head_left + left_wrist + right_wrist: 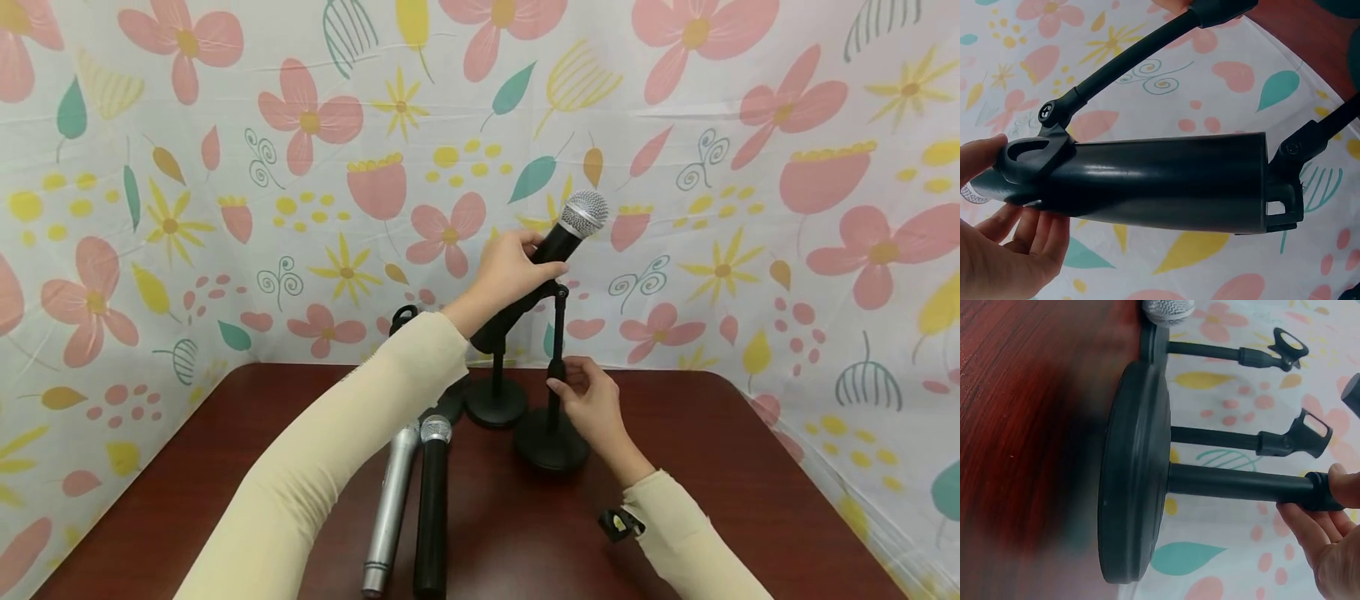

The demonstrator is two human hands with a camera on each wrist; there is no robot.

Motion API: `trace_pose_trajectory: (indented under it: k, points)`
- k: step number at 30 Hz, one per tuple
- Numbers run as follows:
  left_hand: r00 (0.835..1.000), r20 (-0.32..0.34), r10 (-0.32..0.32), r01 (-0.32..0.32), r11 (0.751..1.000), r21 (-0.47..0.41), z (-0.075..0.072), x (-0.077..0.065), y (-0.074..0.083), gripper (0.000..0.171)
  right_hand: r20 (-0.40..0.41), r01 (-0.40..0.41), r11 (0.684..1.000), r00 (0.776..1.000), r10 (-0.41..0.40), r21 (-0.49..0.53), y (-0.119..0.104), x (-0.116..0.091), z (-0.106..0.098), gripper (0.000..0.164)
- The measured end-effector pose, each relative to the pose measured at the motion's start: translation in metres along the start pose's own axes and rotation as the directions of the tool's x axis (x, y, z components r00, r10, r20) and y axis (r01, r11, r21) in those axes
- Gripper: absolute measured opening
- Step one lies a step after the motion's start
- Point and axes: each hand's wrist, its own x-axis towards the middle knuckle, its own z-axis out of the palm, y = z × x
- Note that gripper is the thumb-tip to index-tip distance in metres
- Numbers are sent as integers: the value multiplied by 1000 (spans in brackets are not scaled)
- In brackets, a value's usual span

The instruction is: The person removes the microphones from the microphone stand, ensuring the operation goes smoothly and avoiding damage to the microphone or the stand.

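Observation:
My left hand grips a black microphone with a silver mesh head, tilted with the head up and to the right. Its body passes through the ring-shaped clip of a black desk stand; thumb and fingers lie around the microphone right at that clip in the left wrist view. Lower down, my right hand pinches the collar of the same stand's pole between thumb and fingers. The stand's round base rests on the table.
Two more desk stands, one with its base just behind, hold up bare clips. A silver microphone and a black microphone lie side by side on the dark red table. A flowered cloth hangs close around the table.

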Motion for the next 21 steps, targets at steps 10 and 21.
trace_pose_trajectory:
  k: [10, 21]
  points:
    - [1000, -21, 20, -18, 998, 60, -14, -2, 6, 31, 24, 2, 1000, 1000, -3, 15, -11, 0, -4, 27]
    - [999, -30, 10, -8, 997, 81, -18, -2, 3, 28, 29, 20, 1000, 999, -20, -4, -12, -1, -5, 27]
